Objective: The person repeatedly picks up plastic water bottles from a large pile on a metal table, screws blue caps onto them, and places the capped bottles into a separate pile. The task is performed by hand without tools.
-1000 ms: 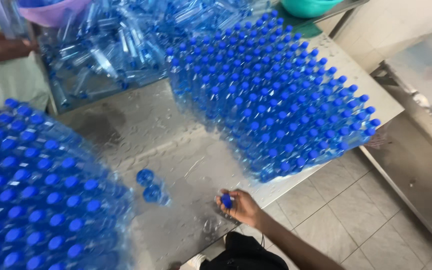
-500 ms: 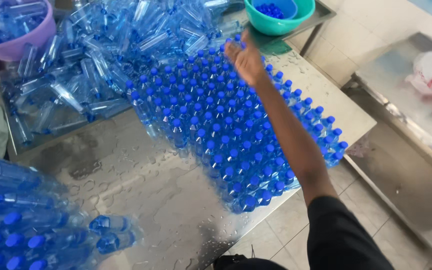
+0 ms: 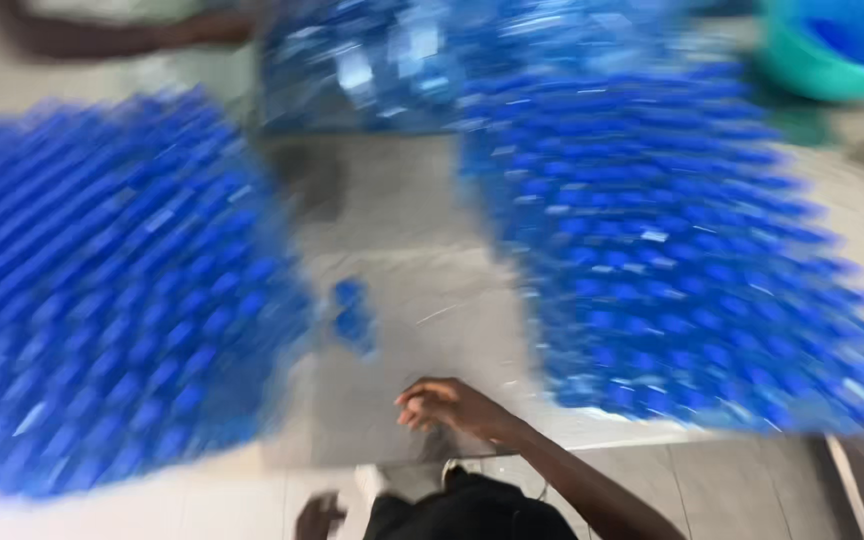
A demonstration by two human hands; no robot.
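Note:
The picture is strongly blurred. My right hand [image 3: 452,405] rests at the front edge of the metal table [image 3: 412,230], fingers curled; whether it holds anything I cannot tell. My left hand [image 3: 317,515] is low, below the table edge, only partly in view. Two loose blue-capped bottles [image 3: 352,312] lie just left of and beyond my right hand. A big block of upright clear bottles with blue caps [image 3: 672,250] fills the right side. Another block of the same bottles [image 3: 102,290] fills the left.
A heap of clear uncapped bottles [image 3: 402,60] lies at the back of the table. A green bowl [image 3: 832,50] sits at the far right corner. Another person's arm [image 3: 122,35] shows at the top left. Tiled floor [image 3: 732,490] lies below the table edge.
My right arm has pulled back from the green bowl at the far right to the table's front edge. The view has swung left and down, bringing the left block of bottles back in.

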